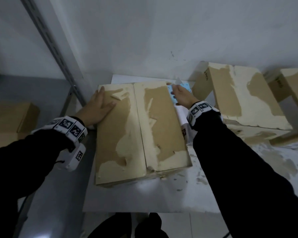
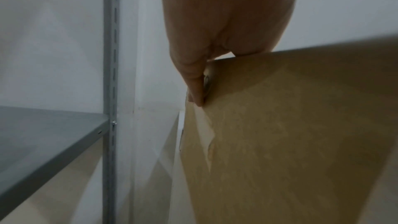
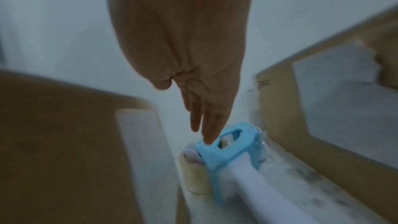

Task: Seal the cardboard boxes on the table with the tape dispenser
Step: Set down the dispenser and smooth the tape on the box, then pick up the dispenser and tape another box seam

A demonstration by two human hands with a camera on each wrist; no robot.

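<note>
A worn cardboard box (image 1: 141,131) with both top flaps down lies in front of me on the white table (image 1: 144,196). My left hand (image 1: 98,107) lies flat on its left flap near the far corner, fingers straight, with the thumb (image 2: 194,81) down the box's left edge. The blue tape dispenser (image 1: 179,91) with a white handle (image 3: 254,175) and a pale tape roll (image 3: 196,178) lies on the table just right of the box. My right hand (image 1: 181,97) reaches over it, its straight fingertips (image 3: 210,135) touching the blue frame.
Two more torn cardboard boxes (image 1: 239,95) (image 1: 292,90) sit at the right against the white wall. A grey metal shelf (image 2: 43,135) with an upright post (image 1: 55,47) stands at the left, holding another box (image 1: 10,121). Paper scraps litter the table's right part.
</note>
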